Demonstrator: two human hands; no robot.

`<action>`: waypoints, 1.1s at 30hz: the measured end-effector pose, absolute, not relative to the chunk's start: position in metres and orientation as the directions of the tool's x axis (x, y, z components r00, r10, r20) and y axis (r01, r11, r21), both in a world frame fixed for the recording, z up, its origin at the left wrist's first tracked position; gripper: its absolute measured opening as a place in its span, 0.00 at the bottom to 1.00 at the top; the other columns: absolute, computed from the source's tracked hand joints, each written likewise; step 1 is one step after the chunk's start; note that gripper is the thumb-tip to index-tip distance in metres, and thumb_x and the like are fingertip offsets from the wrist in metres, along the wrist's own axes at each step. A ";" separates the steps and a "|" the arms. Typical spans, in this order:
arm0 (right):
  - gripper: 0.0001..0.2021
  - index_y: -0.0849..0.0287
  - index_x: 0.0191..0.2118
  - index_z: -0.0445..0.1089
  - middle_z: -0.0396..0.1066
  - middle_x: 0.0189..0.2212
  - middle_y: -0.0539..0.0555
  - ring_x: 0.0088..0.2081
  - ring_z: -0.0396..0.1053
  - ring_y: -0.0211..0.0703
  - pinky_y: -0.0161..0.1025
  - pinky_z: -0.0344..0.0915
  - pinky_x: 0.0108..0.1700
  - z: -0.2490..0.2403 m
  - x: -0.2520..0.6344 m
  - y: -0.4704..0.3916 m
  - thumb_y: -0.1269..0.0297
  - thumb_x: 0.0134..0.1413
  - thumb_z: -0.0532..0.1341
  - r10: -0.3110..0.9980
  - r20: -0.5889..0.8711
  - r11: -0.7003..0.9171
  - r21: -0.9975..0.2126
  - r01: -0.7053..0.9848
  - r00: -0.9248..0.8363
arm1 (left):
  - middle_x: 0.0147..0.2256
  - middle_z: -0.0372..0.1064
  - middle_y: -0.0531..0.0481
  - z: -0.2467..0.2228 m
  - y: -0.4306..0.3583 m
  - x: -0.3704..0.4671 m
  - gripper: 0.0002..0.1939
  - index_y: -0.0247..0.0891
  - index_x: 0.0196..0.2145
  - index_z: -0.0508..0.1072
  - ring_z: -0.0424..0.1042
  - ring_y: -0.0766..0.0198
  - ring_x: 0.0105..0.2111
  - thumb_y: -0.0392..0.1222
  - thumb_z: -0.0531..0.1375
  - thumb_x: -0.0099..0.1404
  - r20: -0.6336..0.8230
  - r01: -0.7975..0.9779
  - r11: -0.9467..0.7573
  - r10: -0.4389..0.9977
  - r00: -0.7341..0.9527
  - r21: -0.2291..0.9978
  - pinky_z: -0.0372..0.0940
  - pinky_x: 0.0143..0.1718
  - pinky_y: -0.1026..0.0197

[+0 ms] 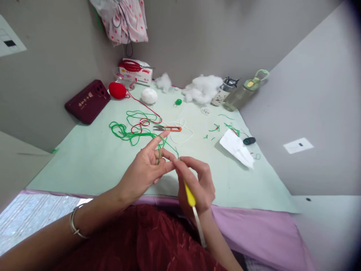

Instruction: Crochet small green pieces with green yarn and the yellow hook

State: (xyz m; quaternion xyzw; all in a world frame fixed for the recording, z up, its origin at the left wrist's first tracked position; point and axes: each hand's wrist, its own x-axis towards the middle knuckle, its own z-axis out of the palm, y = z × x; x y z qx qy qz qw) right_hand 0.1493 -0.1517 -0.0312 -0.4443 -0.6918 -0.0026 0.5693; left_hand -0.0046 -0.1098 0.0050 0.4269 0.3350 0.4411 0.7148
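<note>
Green yarn (121,131) lies in loose loops at the left centre of the table, and a strand runs up to my fingers. My left hand (148,162) has this strand over its raised index finger, with thumb and middle finger pinched together near my right fingertips. My right hand (197,184) is closed around a crochet hook with a yellow grip (190,194), its metal end pointing down toward my lap. Any small piece of work between the fingertips is too small to make out. Orange-handled snips (172,128) rest just beyond my left index finger.
A red yarn ball (117,90), a white ball (149,96), white stuffing (203,89) and a small green piece (178,102) lie farther back. A dark red phone (88,102) leans at left. A bottle (244,92), pen cup (222,94) and white paper (237,148) are at right.
</note>
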 end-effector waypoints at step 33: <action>0.06 0.53 0.41 0.81 0.80 0.37 0.52 0.31 0.74 0.37 0.39 0.73 0.35 -0.012 0.160 -0.141 0.65 0.66 0.64 0.907 0.370 0.399 -0.907 -0.132 0.201 | 0.35 0.68 0.56 0.008 -0.106 -0.005 0.35 0.45 0.65 0.71 0.52 0.78 0.20 0.37 0.72 0.62 -0.161 -0.377 0.343 0.885 0.437 0.860 0.43 0.19 0.68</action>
